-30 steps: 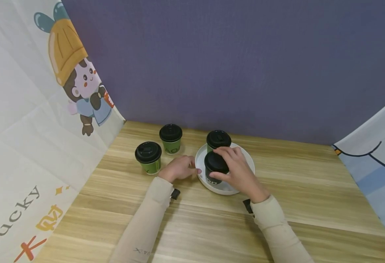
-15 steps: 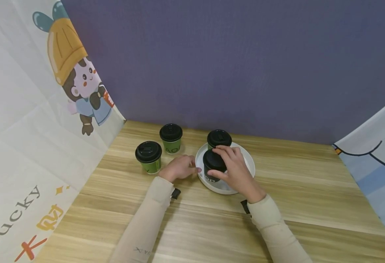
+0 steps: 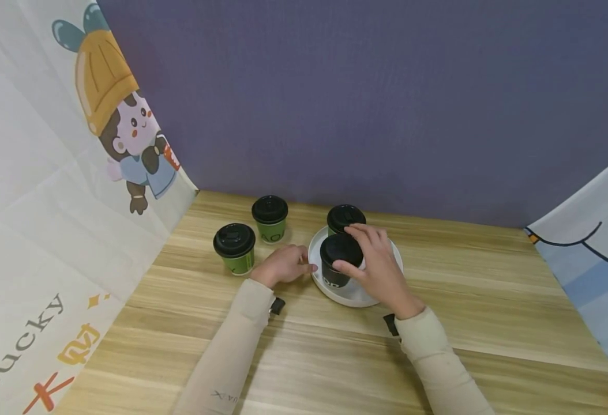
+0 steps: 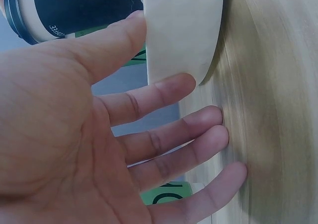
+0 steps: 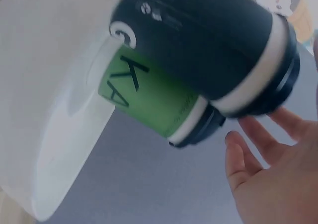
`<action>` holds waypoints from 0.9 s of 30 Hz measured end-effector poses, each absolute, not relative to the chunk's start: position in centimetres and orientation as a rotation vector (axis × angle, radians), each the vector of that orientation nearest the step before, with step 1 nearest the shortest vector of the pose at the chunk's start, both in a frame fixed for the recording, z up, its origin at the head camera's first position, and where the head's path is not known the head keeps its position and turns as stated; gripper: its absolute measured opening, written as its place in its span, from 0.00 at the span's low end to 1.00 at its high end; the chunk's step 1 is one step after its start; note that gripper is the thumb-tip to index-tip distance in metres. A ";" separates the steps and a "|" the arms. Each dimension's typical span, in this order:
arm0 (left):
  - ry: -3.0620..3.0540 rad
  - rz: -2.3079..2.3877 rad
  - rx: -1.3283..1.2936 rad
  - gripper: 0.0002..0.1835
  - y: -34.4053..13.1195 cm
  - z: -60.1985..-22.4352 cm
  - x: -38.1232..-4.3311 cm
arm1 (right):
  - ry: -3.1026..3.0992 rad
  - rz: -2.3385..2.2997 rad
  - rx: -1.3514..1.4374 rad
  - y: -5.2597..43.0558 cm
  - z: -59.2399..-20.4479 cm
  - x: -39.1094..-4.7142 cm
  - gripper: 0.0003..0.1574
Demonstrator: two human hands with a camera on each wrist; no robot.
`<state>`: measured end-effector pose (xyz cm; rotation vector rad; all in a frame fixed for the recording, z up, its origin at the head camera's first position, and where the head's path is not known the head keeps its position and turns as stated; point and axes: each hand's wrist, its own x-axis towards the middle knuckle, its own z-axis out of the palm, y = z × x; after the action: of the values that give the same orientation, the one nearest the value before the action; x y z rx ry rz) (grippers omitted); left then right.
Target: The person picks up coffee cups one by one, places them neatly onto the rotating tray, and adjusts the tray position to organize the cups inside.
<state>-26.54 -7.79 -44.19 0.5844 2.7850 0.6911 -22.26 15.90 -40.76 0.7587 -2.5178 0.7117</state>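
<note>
A dark paper coffee cup [image 3: 334, 274] with a black lid stands on a round white plate [image 3: 348, 300]. Close behind it on the plate is a green coffee cup [image 5: 149, 95], partly hidden by the dark one in the head view. My right hand [image 3: 382, 274] is spread around the right side of the dark cup's lid, fingertips right at its edge. My left hand [image 3: 284, 265] rests beside the plate's left rim, its thumb at the rim and its index fingertip against the outer wall; the fingers [image 4: 174, 134] are extended and hold nothing.
Two more lidded green cups stand left of my left hand: a nearer green cup [image 3: 239, 263] and a farther green cup [image 3: 273, 230]. A purple-grey panel [image 3: 361, 115] closes off the back of the wooden table [image 3: 325, 363]. Printed white cloth [image 3: 23, 190] hangs at the left.
The dark cup has shifted slightly back and left on the plate. My right hand's fingers have since loosened, drawing right and uncovering more of the lid. My left hand stays put.
</note>
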 end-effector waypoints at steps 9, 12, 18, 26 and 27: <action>2.796 0.679 0.565 0.14 -7.8 -44.3 -26.6 | -2.490 0.813 0.564 20.7 -39.6 -23.7 0.24; 2.808 0.661 0.566 0.13 -7.7 -44.3 -26.5 | -2.520 0.825 0.500 22.3 -39.8 -24.1 0.20; 2.841 0.653 0.550 0.13 -7.4 -44.3 -26.5 | -2.597 0.844 0.404 24.9 -41.3 -25.3 0.15; 2.882 0.696 0.498 0.12 -7.2 -44.3 -26.3 | -2.781 0.933 0.526 28.1 -43.7 -26.5 0.15; 2.891 0.696 0.494 0.12 -7.2 -44.3 -26.3 | -2.806 0.959 0.537 28.4 -43.8 -26.5 0.16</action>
<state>-26.27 -7.15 -44.33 0.4941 2.8908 0.6961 -26.53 28.36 -43.84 0.5367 -2.8061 0.9592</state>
